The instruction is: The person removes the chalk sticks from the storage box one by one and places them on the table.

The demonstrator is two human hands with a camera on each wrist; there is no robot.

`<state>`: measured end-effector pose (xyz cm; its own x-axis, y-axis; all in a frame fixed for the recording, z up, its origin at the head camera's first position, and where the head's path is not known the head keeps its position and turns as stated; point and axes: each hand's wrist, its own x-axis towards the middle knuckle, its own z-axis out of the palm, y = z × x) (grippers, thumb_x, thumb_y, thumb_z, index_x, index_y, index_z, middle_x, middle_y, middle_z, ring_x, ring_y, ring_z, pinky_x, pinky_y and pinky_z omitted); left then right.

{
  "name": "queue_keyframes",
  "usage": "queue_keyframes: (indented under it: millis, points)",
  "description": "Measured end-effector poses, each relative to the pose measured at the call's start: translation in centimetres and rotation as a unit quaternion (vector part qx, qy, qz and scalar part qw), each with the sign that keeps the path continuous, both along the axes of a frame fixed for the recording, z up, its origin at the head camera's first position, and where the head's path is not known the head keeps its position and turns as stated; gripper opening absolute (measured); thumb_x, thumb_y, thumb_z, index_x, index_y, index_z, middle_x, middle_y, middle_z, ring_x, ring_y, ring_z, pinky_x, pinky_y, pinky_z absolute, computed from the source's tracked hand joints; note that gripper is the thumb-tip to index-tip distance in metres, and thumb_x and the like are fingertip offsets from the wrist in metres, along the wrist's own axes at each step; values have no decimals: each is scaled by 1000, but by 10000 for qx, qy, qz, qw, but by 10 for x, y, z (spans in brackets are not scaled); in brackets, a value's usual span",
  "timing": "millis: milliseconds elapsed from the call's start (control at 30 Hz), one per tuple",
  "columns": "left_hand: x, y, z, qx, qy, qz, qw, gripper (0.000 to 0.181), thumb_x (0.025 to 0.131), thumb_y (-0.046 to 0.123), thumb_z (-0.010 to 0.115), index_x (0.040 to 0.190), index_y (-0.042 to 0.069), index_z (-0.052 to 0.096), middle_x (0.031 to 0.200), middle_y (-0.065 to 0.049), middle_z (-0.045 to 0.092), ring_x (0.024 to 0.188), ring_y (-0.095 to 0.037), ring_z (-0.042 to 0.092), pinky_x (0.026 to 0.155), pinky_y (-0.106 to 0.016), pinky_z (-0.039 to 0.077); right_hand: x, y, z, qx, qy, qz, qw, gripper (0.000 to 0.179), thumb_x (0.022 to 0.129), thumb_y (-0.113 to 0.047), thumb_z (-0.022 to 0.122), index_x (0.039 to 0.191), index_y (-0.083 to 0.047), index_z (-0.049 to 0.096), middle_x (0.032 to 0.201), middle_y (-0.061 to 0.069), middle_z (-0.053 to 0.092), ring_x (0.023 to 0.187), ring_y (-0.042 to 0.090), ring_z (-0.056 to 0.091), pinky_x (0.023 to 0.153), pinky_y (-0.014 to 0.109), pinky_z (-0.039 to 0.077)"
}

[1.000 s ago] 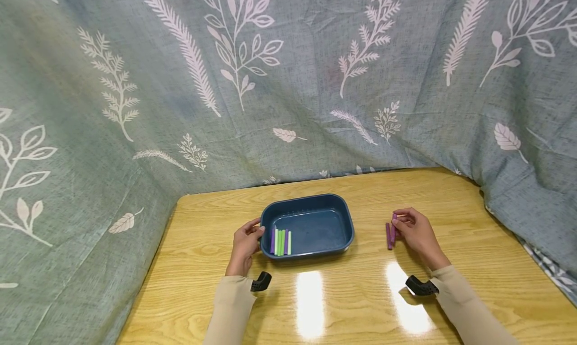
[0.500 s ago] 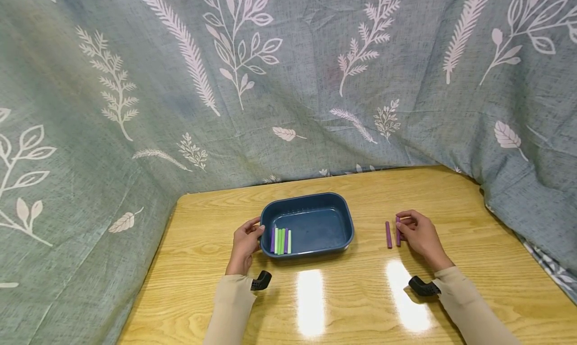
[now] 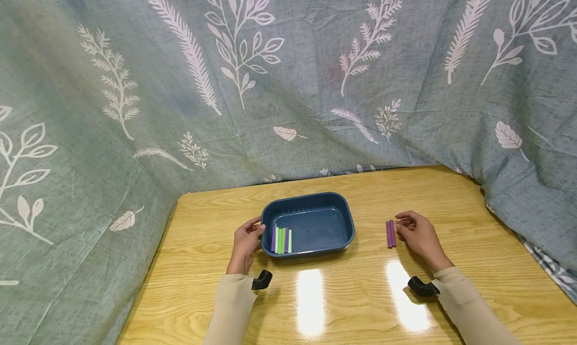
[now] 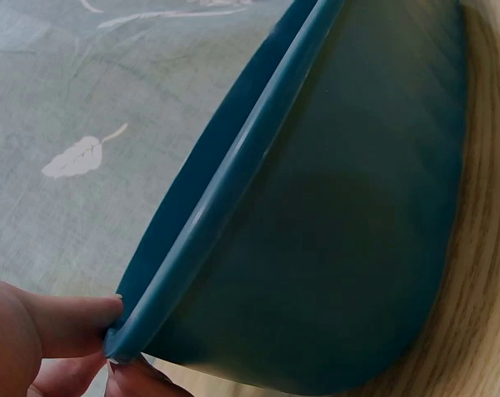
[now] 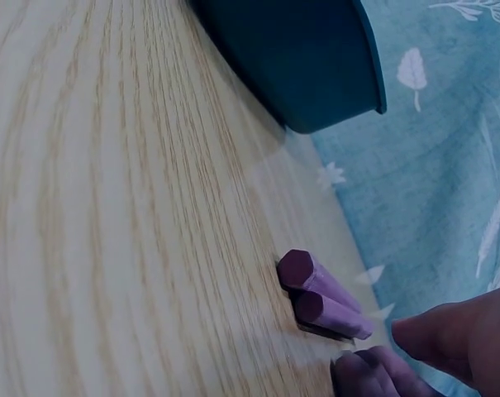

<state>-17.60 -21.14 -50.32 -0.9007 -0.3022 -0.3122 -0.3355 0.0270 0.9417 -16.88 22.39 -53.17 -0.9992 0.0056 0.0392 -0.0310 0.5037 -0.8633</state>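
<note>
My left hand (image 3: 244,246) holds the left end of a dark blue plastic tub (image 3: 317,227). In the left wrist view, thumb and fingers pinch the tub's rim (image 4: 225,186) at its corner. Inside the tub, against its left end, several purple, white and green sticks (image 3: 281,241) lie side by side in a row. To the right of the tub, two purple sticks (image 3: 390,234) with six-sided ends lie parallel and close together on the table. Just right of them is my right hand (image 3: 420,237), thumb and fingers parted and holding nothing. The right wrist view shows its fingertips near the nearer purple stick (image 5: 339,316).
The wooden table (image 3: 360,295) carries bright light reflections at the front. A grey-green curtain with white leaf prints (image 3: 288,84) hangs behind the table and along both sides. Each wrist bears a black camera mount (image 3: 422,286).
The right hand moved one purple stick away to the right, clear of the other. Now that stick lies against its neighbour again and the hand has let go. The left hand stays at the tub.
</note>
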Motion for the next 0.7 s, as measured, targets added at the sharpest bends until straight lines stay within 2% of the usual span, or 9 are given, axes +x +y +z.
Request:
queue_keyframes:
  millis: [300,700]
  points:
    - [0,0,-1,7,14,-7,10000,36,106,6,63,141,0,64,104,-6,60,82,-13,59,57,-22,52,1,-3,4,52,62,-41,10000,27,103,4,61,127,14,61,106,29,67,78,18,70,63,24,56]
    - [1,1,2,14,3,18,10000,37,105,6,64,142,-1,63,105,-8,59,78,-13,57,56,-21,51,-5,-19,20,147,494,-112,9986,23,101,3,64,123,10,67,105,25,70,86,27,71,66,21,53]
